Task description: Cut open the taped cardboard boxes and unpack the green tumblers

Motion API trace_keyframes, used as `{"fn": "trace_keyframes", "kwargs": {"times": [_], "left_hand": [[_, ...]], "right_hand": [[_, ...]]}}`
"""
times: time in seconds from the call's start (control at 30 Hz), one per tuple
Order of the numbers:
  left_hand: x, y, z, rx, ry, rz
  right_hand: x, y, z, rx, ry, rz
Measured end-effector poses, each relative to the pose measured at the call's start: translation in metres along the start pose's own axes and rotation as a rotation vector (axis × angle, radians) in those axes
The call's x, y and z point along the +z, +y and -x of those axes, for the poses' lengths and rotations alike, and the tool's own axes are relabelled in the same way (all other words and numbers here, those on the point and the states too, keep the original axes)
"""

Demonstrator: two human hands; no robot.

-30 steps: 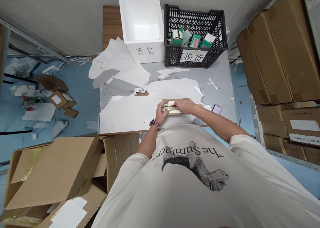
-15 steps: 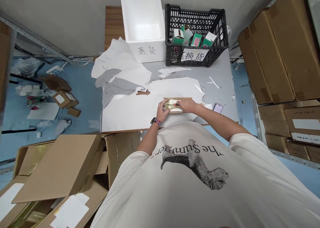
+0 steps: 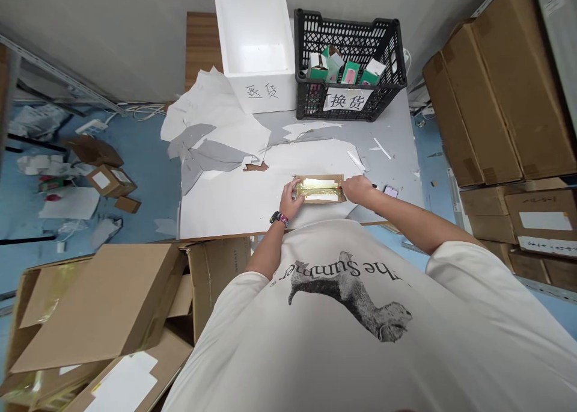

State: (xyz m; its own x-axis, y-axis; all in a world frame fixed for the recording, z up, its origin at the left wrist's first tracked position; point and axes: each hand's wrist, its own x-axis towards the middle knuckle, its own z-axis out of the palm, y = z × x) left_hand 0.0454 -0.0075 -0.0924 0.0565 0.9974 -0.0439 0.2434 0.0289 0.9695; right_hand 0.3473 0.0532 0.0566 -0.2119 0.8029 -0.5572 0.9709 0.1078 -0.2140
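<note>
Our left hand is half-closed, fingers curled over the left end of a flat kraft cardboard tray, thumb side hidden from us. Our right hand is loosely curled, fingertips touching the tray's right end; can't tell if it grips or just rests there. A black watch and a beaded band sit on the left wrist.

The tray lies flat, w/ its long side across us, on a white paper sheet near the table's front edge. Inside it is a strip of crinkled gold foil between white strips (shiny, so the exact contents are hard to make out).

Beyond the tray, on the grey table top, are torn white and grey sheets, a white foam box and a black plastic crate holding small green and pink cartons. Both have Chinese labels. A phone lies just right of the right hand, its screen too small to read. Stacked brown cartons stand to the right, an open carton lies lower left, and our own white printed T-shirt fills the bottom of the view, cut off by the frame.
</note>
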Motion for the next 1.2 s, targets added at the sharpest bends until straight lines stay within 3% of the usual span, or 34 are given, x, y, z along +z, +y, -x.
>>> {"fn": "trace_keyframes", "kwargs": {"times": [0.1, 0.17, 0.4, 0.7, 0.83, 1.03, 1.2], "left_hand": [[0.000, 0.004, 0.001, 0.008, 0.006, -0.010], [-0.001, 0.006, 0.001, 0.023, 0.009, -0.017], [-0.003, 0.010, 0.004, 0.043, 0.001, -0.050], [-0.004, 0.017, 0.007, -0.020, -0.038, -0.187], [-0.008, 0.025, 0.010, -0.004, -0.042, -0.290], [-0.009, 0.036, 0.005, 0.022, -0.091, -0.485], [-0.012, 0.048, 0.003, 0.010, -0.113, -0.555]], "right_hand": [[-0.002, 0.024, 0.012, 0.055, -0.070, 0.137], [-0.004, 0.025, 0.018, 0.069, -0.094, 0.190], [-0.013, -0.010, 0.022, 0.093, -0.191, 0.419], [-0.040, -0.024, 0.055, 0.102, -0.286, 0.545], [-0.046, -0.013, 0.076, 0.103, -0.253, 0.463], [-0.038, 0.011, 0.103, 0.190, -0.285, 0.352], [-0.039, 0.045, 0.118, 0.296, -0.181, 0.271]]}}
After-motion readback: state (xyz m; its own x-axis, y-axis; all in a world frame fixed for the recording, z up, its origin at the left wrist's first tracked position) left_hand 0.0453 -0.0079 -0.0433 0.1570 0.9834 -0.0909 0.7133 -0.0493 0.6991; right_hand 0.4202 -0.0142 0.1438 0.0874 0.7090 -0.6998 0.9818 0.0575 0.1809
